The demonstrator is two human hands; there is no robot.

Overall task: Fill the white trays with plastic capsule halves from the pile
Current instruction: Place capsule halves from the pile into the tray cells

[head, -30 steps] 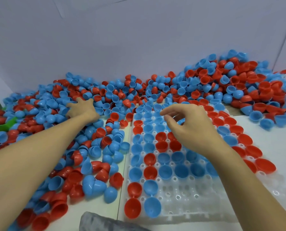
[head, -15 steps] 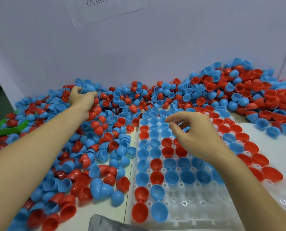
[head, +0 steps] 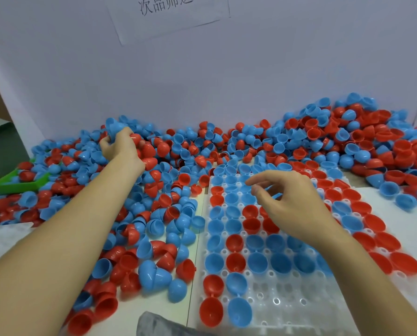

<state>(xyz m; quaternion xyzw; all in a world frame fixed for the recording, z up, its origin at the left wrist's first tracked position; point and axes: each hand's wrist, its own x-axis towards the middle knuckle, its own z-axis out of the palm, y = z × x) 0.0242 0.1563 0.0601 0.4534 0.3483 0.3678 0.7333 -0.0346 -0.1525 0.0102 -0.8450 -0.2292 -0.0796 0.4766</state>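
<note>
Left hand (head: 120, 145): we reach far into the pile (head: 226, 151), fingers curled round blue and red halves.
Right hand (head: 290, 204): we hover over the tray (head: 282, 304), fingers loose, holding nothing.

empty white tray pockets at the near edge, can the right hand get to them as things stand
Probably yes: the right hand hovers over the white plastic tray, holding nothing visible, and nothing covers those empty near pockets.

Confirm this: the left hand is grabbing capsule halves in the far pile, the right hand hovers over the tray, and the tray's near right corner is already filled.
Not quite. The head view shows the white tray's near right pockets empty. The rest holds: the left hand grips capsule halves in the far pile, and the right hand hovers over the tray.
</note>
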